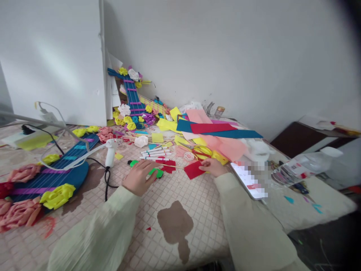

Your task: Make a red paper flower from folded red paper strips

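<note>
At the far left edge of the frame, salmon-pink crepe paper flowers [19, 212] lie on the desk [180, 241], which is covered by a pale quilted cloth with brown stains. Just right of them is a dark blue cardboard board with purple stripes and yellow paper flowers [53, 177]. A white glue gun with a black cord [110, 152] stands at centre left, near the board's upper end.

Just left of centre, the left hand [138, 176] lies palm down with its fingers spread over a bright green plastic object [154, 172], which shows on both sides of the hand; whether the fingers grip it or only rest on it cannot be told. A thin wooden stick [169, 165] runs rightward just above this hand. Behind it, a row of white marker pens [156, 152] lies on the desk.

Right of centre, the right hand [212, 166] pinches a small red paper piece [194, 170] by its right edge, fingers closed on it, the paper low over the desk. A pile of large paper sheets in pink, teal, red and yellow [214, 131] fills the middle of the frame behind the hands. In the upper centre, a tall blue cross-shaped paper decoration with flowers [131, 94] leans against the white wall. A smartphone with a lit screen [249, 180] lies just right of the right hand.
</note>
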### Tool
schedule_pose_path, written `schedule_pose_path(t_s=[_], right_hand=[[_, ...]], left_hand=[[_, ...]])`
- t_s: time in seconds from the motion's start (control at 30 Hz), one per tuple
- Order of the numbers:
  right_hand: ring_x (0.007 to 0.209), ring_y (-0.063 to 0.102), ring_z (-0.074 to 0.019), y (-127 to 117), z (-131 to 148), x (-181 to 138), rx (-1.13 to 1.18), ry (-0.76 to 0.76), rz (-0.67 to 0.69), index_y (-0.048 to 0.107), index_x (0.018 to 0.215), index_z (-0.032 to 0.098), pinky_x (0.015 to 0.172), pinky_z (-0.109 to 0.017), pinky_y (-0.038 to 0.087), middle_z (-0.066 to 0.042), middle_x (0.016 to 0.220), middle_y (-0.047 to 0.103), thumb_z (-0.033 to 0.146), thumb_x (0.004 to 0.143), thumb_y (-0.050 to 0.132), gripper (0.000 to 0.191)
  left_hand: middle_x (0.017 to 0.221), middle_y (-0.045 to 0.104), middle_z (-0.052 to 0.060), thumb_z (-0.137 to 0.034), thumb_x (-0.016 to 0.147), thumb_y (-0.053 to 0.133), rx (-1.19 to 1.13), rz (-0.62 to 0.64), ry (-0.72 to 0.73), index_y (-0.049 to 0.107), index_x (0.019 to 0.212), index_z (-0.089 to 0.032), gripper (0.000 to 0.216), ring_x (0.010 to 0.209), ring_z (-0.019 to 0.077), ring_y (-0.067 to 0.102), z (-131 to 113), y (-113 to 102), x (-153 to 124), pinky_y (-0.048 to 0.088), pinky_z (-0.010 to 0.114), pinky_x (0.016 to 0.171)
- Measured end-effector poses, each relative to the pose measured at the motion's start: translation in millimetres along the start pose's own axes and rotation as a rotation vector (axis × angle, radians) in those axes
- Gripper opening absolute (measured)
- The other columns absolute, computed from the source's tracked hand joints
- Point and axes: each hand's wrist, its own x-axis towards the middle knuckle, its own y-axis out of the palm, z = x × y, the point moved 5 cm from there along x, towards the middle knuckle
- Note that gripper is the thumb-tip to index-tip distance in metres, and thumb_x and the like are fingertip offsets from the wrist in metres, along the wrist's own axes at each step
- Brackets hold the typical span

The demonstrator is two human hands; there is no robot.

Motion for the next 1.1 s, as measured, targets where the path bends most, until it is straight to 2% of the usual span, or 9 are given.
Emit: schedule_pose_path(t_s=[0.13, 0.27, 0.4, 0.57, 0.73, 0.8, 0.9, 1.0, 1.1], right_hand=[[0.06, 0.053, -0.0134, -2.7, 10.0, 0.0, 0.172, -0.048, 0.05, 0.056, 0.065, 0.014, 0.057, -0.026, 0.041, -0.001, 0.064, 0.058, 0.039, 0.056, 0.066, 0.028], [0.057, 0.051, -0.0098, -0.4, 47.4, -11.6, 0.344, -0.103, 0.138, 0.054, 0.078, 0.016, 0.05, -0.022, 0.039, 0.0, 0.07, 0.056, 0.042, 0.066, 0.059, 0.029], [0.06, 0.051, -0.0096, 29.9, 100.3, -27.0, 0.785, -0.128, 0.471, 0.054, 0.082, 0.018, 0.052, -0.021, 0.039, 0.0, 0.07, 0.055, 0.03, 0.066, 0.065, 0.023], [0.058, 0.051, -0.0085, 67.2, 125.5, -30.3, 0.923, -0.138, 0.563, 0.055, 0.074, 0.016, 0.055, -0.02, 0.039, 0.002, 0.066, 0.055, 0.025, 0.062, 0.069, 0.02], [0.06, 0.053, -0.0113, 72.9, 112.1, -32.7, 0.935, -0.247, 0.305, 0.051, 0.095, 0.021, 0.055, -0.023, 0.041, 0.0, 0.069, 0.059, 0.034, 0.078, 0.051, 0.021], [0.064, 0.056, -0.0127, 67.7, 108.4, -37.5, 0.815, -0.386, 0.168, 0.047, 0.107, 0.024, 0.06, -0.026, 0.043, -0.002, 0.077, 0.061, 0.031, 0.081, 0.047, 0.027], [0.063, 0.058, -0.0127, 68.5, 109.1, -46.4, 0.564, -0.573, 0.147, 0.049, 0.11, 0.026, 0.063, -0.027, 0.046, -0.003, 0.085, 0.062, 0.024, 0.08, 0.047, 0.031], [0.066, 0.058, -0.0138, 68.3, 113.8, -53.4, 0.367, -0.732, 0.111, 0.057, 0.102, 0.026, 0.063, -0.027, 0.046, -0.002, 0.081, 0.063, 0.017, 0.079, 0.044, 0.028], [0.069, 0.058, -0.0149, 62.4, 117.9, -56.5, 0.306, -0.79, 0.005, 0.063, 0.088, 0.024, 0.063, -0.027, 0.046, -0.002, 0.072, 0.063, 0.012, 0.077, 0.045, 0.025]], left_hand=[[0.092, 0.063, 0.009, -0.021, 0.078, 0.045, -0.095, -0.012, -0.024, 0.059, 0.094, -0.016, 0.021, 0.089, 0.0219, 0.055, -4.3, -3.0, 0.0, 0.042, 0.038, 0.08], [0.099, 0.06, 0.01, -0.025, 0.076, 0.049, -0.387, -0.036, -0.212, 0.057, 0.098, -0.017, 0.025, 0.095, 0.0222, 0.053, -3.1, -1.1, -0.1, 0.041, 0.037, 0.084], [0.113, 0.054, 0.011, -0.034, 0.072, 0.055, -1.007, -0.025, -0.483, 0.051, 0.107, -0.017, 0.039, 0.099, 0.0224, 0.052, -2.5, 11.8, -2.8, 0.043, 0.035, 0.082], [0.076, 0.066, 0.007, -0.039, 0.063, 0.064, -1.455, -0.003, -0.768, 0.062, 0.085, -0.012, 0.034, 0.064, 0.0169, 0.061, -2.8, 24.3, -7.9, 0.048, 0.028, 0.06], [0.059, 0.066, 0.004, -0.031, 0.056, 0.071, -1.4, -0.025, -0.959, 0.065, 0.071, -0.009, 0.027, 0.048, 0.011, 0.057, 5.6, 29.7, -14.4, 0.046, 0.022, 0.05], [0.057, 0.066, 0.004, -0.031, 0.054, 0.072, -1.44, -0.048, -1.013, 0.065, 0.069, -0.009, 0.027, 0.048, 0.0113, 0.057, 6.2, 31.8, -15.9, 0.046, 0.022, 0.049], [0.056, 0.065, 0.004, -0.03, 0.052, 0.073, -1.463, -0.047, -1.054, 0.065, 0.068, -0.009, 0.028, 0.047, 0.0114, 0.058, 4.1, 34.0, -17.1, 0.047, 0.022, 0.049], [0.059, 0.065, 0.005, -0.031, 0.055, 0.071, -1.441, 0.009, -1.032, 0.065, 0.07, -0.008, 0.028, 0.048, 0.0124, 0.058, -1.1, 34.9, -17.6, 0.048, 0.025, 0.051], [0.073, 0.066, 0.006, -0.03, 0.064, 0.063, -1.394, -0.062, -0.889, 0.06, 0.094, -0.013, 0.035, 0.06, 0.0151, 0.06, -6.0, 27.2, -15.6, 0.049, 0.028, 0.058]])
